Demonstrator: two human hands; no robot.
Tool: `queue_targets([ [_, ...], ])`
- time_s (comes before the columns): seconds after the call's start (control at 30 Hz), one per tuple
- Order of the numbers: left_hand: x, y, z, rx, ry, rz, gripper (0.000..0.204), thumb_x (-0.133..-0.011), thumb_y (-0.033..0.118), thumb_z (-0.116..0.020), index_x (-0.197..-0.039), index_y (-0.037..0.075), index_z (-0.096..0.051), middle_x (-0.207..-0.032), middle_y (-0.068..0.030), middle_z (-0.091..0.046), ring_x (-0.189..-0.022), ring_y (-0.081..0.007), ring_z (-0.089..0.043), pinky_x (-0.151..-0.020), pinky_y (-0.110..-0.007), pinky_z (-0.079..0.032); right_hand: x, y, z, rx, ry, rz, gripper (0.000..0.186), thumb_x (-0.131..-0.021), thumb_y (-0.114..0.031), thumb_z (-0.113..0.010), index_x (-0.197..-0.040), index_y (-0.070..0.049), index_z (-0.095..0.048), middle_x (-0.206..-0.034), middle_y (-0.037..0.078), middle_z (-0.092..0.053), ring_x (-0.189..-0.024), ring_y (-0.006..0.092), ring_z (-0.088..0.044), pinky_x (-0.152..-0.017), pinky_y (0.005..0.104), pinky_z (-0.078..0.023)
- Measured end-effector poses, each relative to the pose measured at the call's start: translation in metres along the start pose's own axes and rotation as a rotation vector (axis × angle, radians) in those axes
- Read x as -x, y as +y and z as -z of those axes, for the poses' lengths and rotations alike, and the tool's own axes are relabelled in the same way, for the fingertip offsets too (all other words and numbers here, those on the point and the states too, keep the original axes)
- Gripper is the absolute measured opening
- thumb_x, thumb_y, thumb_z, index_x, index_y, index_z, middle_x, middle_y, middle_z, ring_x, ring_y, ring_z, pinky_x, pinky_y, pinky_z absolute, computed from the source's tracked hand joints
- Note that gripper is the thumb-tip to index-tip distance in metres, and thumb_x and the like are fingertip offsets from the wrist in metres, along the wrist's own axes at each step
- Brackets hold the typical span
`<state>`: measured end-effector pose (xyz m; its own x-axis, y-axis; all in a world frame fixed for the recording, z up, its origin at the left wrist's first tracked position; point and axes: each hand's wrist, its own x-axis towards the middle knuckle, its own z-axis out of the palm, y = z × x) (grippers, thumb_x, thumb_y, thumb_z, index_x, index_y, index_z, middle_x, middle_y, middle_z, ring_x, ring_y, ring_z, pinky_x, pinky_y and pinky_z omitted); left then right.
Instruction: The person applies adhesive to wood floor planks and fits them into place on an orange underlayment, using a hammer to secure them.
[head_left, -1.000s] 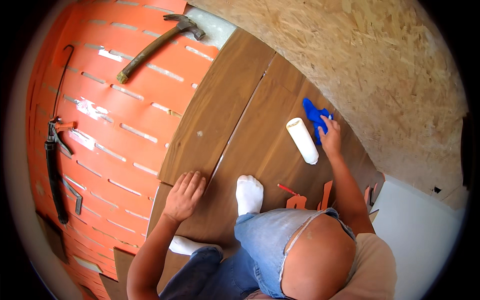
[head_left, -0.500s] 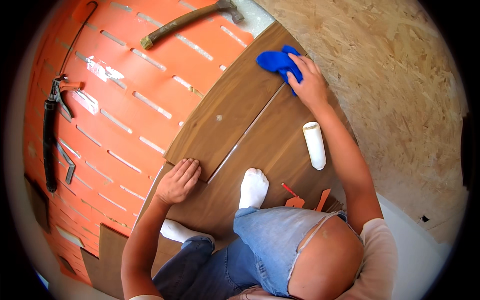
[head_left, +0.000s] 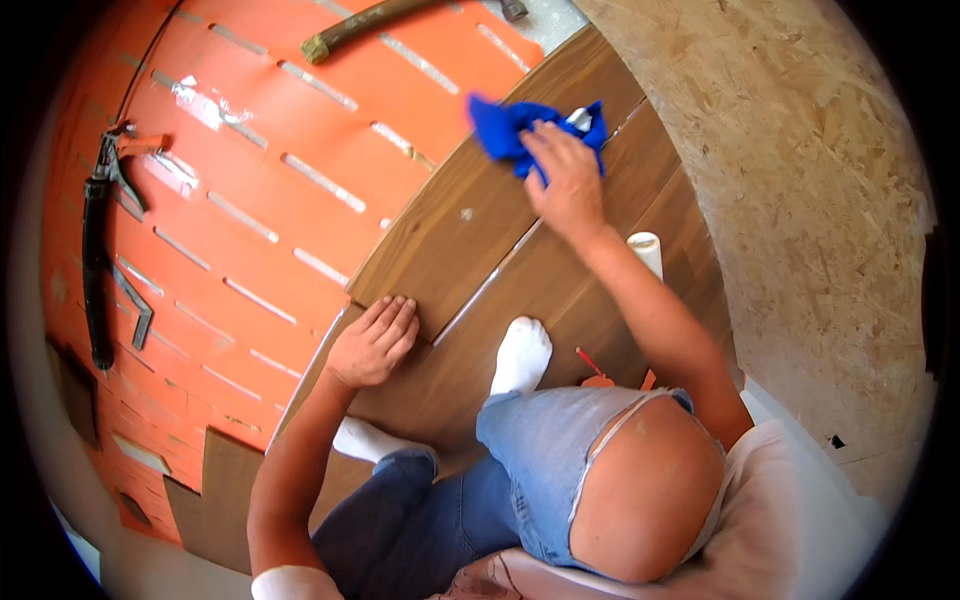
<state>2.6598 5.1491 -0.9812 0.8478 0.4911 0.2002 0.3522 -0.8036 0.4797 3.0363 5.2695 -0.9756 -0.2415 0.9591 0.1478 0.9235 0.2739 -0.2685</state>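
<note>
1. Planks (head_left: 470,240) of dark brown wood lie on the floor, next to the orange mat (head_left: 250,200) with its black tool (head_left: 95,260).
2. Left hand (head_left: 372,342) lies flat, fingers together, on a plank's near end. Pressing down here should stop it sliding.
3. Right hand (head_left: 565,180) has its fingers clamped on a blue cloth (head_left: 510,125) at the far end. Rubbing along the gap between planks seems best.
4. White roll (head_left: 648,250) lies just beside that arm, so wide swings could bump it.

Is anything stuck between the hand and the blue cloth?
Nothing visible. The right hand lies directly on the blue cloth, pressing it onto the brown floor plank. The left hand rests flat on the plank's near end, away from the cloth.
</note>
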Motion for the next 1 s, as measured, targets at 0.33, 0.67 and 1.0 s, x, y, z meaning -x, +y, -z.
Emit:
queue_targets([
  [0.33,-0.005,-0.001,-0.004,-0.011,0.041,-0.012,0.036,-0.089,0.014,-0.06,-0.12,-0.003,-0.065,-0.134,-0.0197,-0.065,-0.127,-0.0335,-0.063,-0.115,-0.046,-0.048,0.045,-0.097,0.014,-0.128,-0.257,0.151,0.059,-0.077,-0.015,-0.079,-0.134,-0.005,-0.064,-0.143,0.016,-0.061,-0.137,0.0313,-0.055,-0.109,0.0467,-0.043],
  [0.67,-0.004,0.004,-0.006,-0.023,0.046,-0.02,0.036,-0.087,0.015,-0.063,-0.119,-0.003,-0.065,-0.133,-0.0205,-0.066,-0.126,-0.0341,-0.063,-0.115,-0.046,-0.048,0.056,-0.084,0.024,-0.39,-0.408,0.169,0.045,-0.076,-0.012,-0.078,-0.121,-0.006,-0.074,-0.132,0.013,-0.07,-0.131,0.0265,-0.061,-0.107,0.0405,-0.047],
  [1.0,-0.001,-0.001,-0.006,-0.037,0.062,-0.024,0.035,-0.088,0.015,-0.061,-0.118,-0.003,-0.065,-0.133,-0.0205,-0.066,-0.124,-0.0338,-0.064,-0.114,-0.045,-0.049,0.022,-0.029,0.059,-0.377,-0.287,-0.042,0.064,-0.082,0.0,-0.062,-0.144,-0.017,-0.065,-0.143,0.011,-0.059,-0.128,0.0357,-0.056,-0.107,0.0454,-0.048],
])
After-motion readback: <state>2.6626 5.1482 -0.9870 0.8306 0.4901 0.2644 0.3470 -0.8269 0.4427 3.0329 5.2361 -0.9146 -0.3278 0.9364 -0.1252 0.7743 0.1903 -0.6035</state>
